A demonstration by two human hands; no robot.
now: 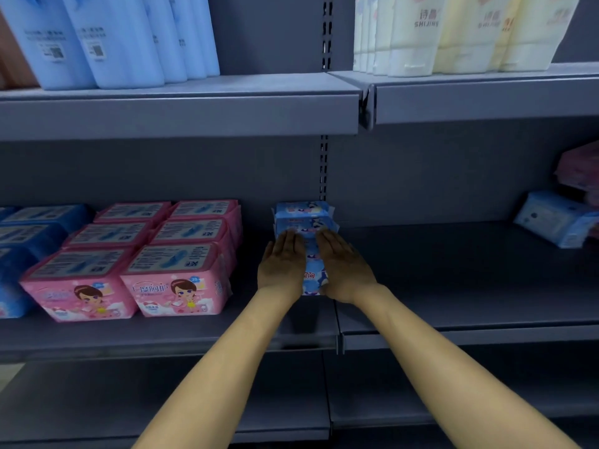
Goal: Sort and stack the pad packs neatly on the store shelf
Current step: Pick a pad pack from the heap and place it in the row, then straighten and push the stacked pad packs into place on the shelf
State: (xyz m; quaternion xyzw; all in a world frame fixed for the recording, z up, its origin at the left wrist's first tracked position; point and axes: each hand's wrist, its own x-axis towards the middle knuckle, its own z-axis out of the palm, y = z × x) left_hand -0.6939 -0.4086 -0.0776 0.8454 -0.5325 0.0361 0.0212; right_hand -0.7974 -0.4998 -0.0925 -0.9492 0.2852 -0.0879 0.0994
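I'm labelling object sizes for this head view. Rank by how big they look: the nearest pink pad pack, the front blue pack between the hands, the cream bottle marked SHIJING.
1. cream bottle, cropped at the top
2. nearest pink pad pack
3. front blue pack, partly covered by the left hand and right hand, so unsure

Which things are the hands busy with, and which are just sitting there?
Part of the job:
- light blue pad packs, pressed between the left hand and right hand
- pink pad packs
- dark blue pad packs
- loose pad packs far right
- shelf

Just sitting there:
- blue bottles on the upper shelf
- cream pouches
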